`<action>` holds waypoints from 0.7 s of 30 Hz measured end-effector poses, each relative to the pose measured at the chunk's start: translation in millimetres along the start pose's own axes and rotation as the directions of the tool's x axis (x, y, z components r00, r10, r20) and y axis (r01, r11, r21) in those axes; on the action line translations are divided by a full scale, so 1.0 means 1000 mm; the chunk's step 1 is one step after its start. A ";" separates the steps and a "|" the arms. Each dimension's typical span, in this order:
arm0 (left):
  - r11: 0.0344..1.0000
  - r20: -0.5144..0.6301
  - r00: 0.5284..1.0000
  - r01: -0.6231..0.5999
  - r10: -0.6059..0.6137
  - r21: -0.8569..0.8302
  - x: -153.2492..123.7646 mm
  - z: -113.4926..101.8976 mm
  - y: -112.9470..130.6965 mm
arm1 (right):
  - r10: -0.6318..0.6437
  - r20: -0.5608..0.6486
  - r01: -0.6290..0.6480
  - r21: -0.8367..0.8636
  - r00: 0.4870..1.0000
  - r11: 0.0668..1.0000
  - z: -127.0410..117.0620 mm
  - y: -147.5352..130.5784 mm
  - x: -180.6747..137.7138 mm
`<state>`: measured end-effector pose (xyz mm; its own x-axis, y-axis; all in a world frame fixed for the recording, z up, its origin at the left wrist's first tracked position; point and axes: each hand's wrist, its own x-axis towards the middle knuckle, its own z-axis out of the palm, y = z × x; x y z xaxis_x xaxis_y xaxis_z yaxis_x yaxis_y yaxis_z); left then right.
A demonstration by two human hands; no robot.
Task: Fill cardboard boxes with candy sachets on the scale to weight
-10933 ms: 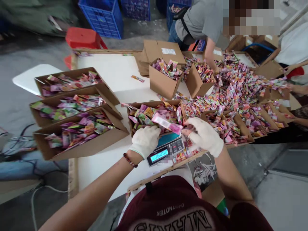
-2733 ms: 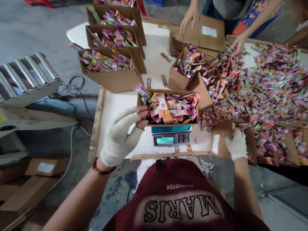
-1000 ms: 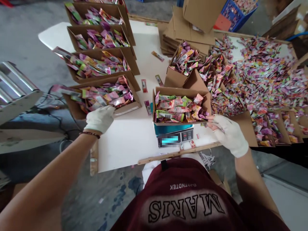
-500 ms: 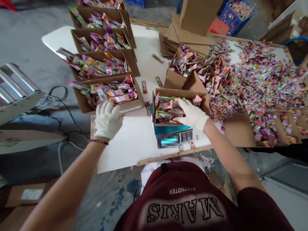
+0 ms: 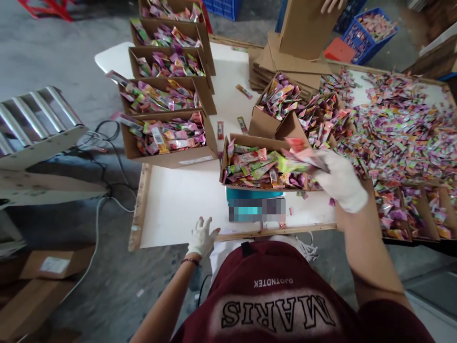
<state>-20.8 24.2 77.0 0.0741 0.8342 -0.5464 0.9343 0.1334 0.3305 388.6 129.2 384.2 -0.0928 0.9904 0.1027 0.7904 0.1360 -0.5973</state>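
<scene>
A cardboard box point(image 5: 233, 141) full of colourful sachets stands on a teal scale point(image 5: 254, 202) at the table's near edge. My right hand point(image 5: 339, 180), in a white glove, is closed on a bunch of sachets point(image 5: 300, 159) above the box's right end. My left hand point(image 5: 202, 237), also gloved, hangs by the table's front edge with fingers spread, holding nothing.
Several filled boxes point(image 5: 167, 157) line the table's left side. A large heap of loose sachets point(image 5: 400, 128) covers the right. Flat cardboard point(image 5: 285, 64) is stacked at the back, where another person's hand point(image 5: 330, 5) holds a box. A roller conveyor point(image 5: 32, 128) stands left.
My left hand let go of the filled box on the left and dropped back to the table's front edge. My right hand lifted a bunch of sachets out of the box on the scale.
</scene>
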 end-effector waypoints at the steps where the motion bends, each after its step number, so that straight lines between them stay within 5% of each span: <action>1: 0.998 0.032 0.998 0.056 -0.056 0.023 -0.001 0.009 -0.001 | 0.054 -0.019 -0.054 -0.017 0.998 0.998 -0.017 0.010 -0.015; 5: 0.976 0.154 0.967 0.186 -0.202 0.112 -0.004 0.038 -0.005 | 0.156 -0.151 -0.199 -0.326 0.976 0.924 -0.067 0.052 -0.065; 8: 0.963 0.184 0.954 0.206 -0.237 0.175 -0.007 0.055 -0.005 | 0.035 -0.177 -0.114 -0.458 0.984 0.882 -0.064 0.059 -0.063; 11: 0.952 0.185 0.949 0.215 -0.257 0.217 -0.009 0.063 -0.003 | -0.174 -0.008 0.162 -0.333 0.985 0.929 -0.020 0.036 -0.023; 14: 0.948 0.189 0.947 0.212 -0.260 0.237 -0.008 0.063 -0.004 | -0.278 0.296 0.355 -0.248 0.914 0.901 0.047 -0.001 0.029; 17: 0.944 0.190 0.947 0.208 -0.260 0.257 -0.008 0.060 -0.004 | -0.064 0.523 0.325 -0.425 0.850 0.845 0.102 -0.031 0.066; 21: 0.932 0.166 0.951 0.204 -0.261 0.300 -0.007 0.058 -0.004 | 0.108 0.551 0.226 -0.503 0.827 0.834 0.123 -0.045 0.085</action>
<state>-4.8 -13.0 35.4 -0.1157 0.6697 -0.7335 0.9905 0.1335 -0.0343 270.8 211.0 321.7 -0.3253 0.8482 -0.4179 0.9428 0.3247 -0.0750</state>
